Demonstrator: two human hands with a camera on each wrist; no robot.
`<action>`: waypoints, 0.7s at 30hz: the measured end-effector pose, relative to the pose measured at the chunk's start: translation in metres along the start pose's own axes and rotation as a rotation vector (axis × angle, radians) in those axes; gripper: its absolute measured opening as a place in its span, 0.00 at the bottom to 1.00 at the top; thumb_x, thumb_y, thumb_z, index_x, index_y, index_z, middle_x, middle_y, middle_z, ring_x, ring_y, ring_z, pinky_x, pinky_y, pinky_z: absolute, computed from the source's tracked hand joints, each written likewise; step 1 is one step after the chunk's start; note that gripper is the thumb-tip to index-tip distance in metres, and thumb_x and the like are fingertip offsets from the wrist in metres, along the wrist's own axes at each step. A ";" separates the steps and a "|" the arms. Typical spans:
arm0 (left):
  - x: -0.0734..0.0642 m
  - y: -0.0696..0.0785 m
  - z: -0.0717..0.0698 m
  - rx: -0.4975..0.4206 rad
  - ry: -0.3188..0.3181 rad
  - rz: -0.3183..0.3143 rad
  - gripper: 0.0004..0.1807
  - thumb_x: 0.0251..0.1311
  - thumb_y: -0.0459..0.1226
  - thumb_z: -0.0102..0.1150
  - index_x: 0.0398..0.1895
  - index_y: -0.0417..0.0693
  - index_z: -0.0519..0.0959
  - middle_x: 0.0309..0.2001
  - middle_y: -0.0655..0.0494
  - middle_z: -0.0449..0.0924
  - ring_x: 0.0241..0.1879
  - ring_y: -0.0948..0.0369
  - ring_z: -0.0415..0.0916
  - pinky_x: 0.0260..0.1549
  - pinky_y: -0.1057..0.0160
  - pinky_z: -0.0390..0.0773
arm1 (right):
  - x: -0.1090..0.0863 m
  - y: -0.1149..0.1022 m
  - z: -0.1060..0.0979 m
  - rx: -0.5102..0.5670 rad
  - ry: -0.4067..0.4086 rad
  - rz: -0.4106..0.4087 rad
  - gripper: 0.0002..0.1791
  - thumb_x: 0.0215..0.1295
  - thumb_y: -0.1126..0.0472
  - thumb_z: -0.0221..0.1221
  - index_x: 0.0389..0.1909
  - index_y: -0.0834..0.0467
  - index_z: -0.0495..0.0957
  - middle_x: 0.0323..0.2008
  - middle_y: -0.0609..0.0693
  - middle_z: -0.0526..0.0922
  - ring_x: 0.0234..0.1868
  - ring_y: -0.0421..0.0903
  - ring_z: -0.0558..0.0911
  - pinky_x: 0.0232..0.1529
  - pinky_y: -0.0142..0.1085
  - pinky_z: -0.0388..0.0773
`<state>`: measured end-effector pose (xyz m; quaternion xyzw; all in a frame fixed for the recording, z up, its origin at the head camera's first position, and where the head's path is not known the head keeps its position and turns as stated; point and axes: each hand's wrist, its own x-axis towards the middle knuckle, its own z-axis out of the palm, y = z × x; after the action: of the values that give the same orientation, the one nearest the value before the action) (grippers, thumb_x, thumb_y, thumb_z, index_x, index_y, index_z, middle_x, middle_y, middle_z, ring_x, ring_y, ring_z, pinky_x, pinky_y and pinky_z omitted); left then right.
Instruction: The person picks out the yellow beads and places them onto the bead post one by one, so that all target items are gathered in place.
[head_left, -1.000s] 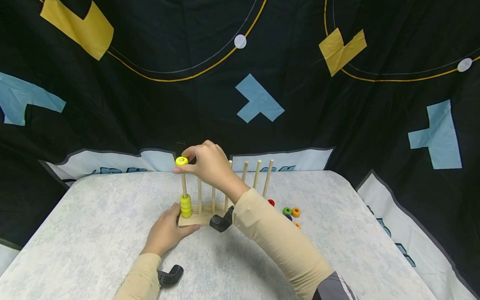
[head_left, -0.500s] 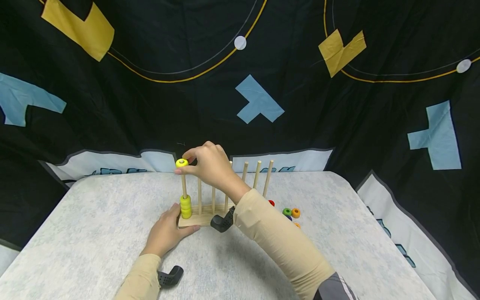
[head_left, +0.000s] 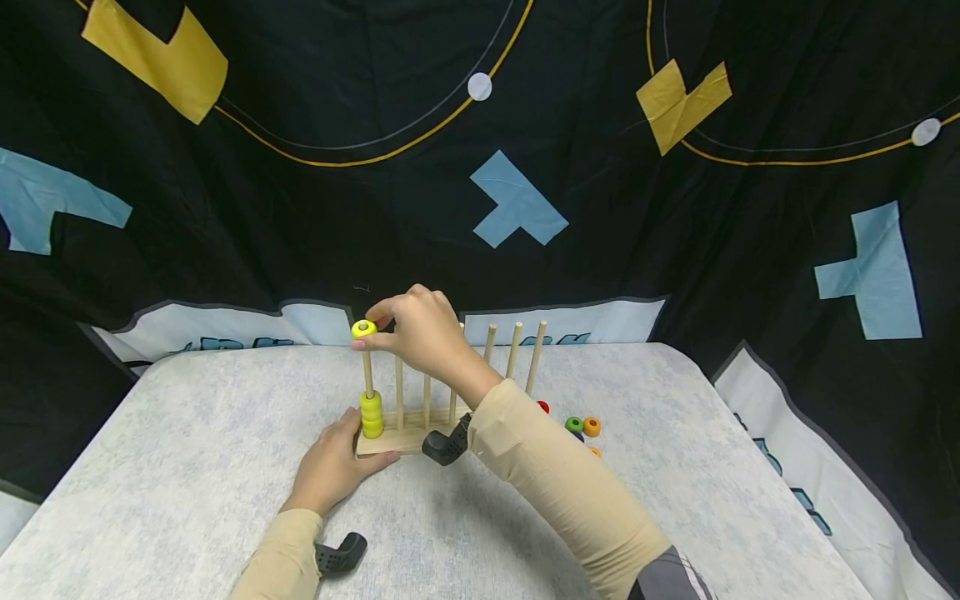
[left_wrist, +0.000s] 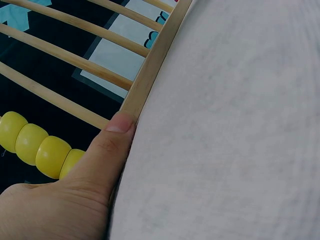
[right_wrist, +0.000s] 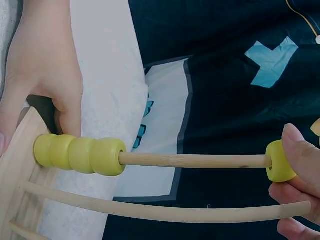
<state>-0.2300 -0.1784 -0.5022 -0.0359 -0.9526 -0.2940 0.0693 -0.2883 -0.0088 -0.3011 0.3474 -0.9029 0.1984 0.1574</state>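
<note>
A wooden bead rack with a row of upright pegs stands on its long base [head_left: 408, 442]. My left hand [head_left: 328, 462] grips the base's left end, thumb along the front edge in the left wrist view. Several yellow beads [right_wrist: 80, 154] sit stacked at the bottom of the leftmost peg [right_wrist: 195, 160]. At that peg's top, my right hand [head_left: 423, 329] pinches another yellow bead [head_left: 363, 328] between thumb and fingers. The right wrist view shows the peg's tip at the hole of this pinched bead. My right forearm hides part of the base.
To the right of the rack lie loose beads: a green bead [head_left: 574, 424], an orange bead [head_left: 592, 427], a red bead [head_left: 542, 406] and others partly behind the right sleeve [head_left: 562, 483]. A dark cloth [head_left: 337, 225] hangs behind the pale table [head_left: 172, 467].
My right hand and the pinched yellow bead have come down very slightly at the peg's top. The left hand keeps its hold on the base.
</note>
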 end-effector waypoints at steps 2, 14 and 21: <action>0.000 0.000 0.000 -0.001 0.000 -0.001 0.56 0.47 0.69 0.66 0.73 0.44 0.63 0.72 0.32 0.62 0.67 0.31 0.65 0.59 0.29 0.68 | 0.000 0.000 0.000 0.001 0.000 -0.001 0.20 0.55 0.39 0.69 0.44 0.46 0.88 0.39 0.35 0.88 0.40 0.35 0.73 0.43 0.30 0.69; 0.000 0.000 0.000 0.001 0.005 -0.002 0.56 0.48 0.67 0.67 0.74 0.44 0.62 0.72 0.32 0.62 0.67 0.31 0.64 0.60 0.29 0.67 | 0.000 0.002 0.001 -0.011 0.013 -0.019 0.19 0.56 0.39 0.68 0.42 0.45 0.88 0.38 0.35 0.88 0.39 0.34 0.73 0.42 0.29 0.68; 0.000 0.000 0.000 -0.005 0.013 0.005 0.55 0.48 0.67 0.68 0.73 0.45 0.63 0.71 0.33 0.63 0.66 0.32 0.66 0.59 0.30 0.69 | -0.001 0.003 0.001 0.034 0.007 0.001 0.19 0.56 0.40 0.69 0.43 0.47 0.88 0.37 0.36 0.88 0.39 0.34 0.73 0.41 0.27 0.71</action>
<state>-0.2299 -0.1787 -0.5023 -0.0367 -0.9513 -0.2963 0.0760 -0.2896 -0.0072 -0.3033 0.3487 -0.8991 0.2148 0.1545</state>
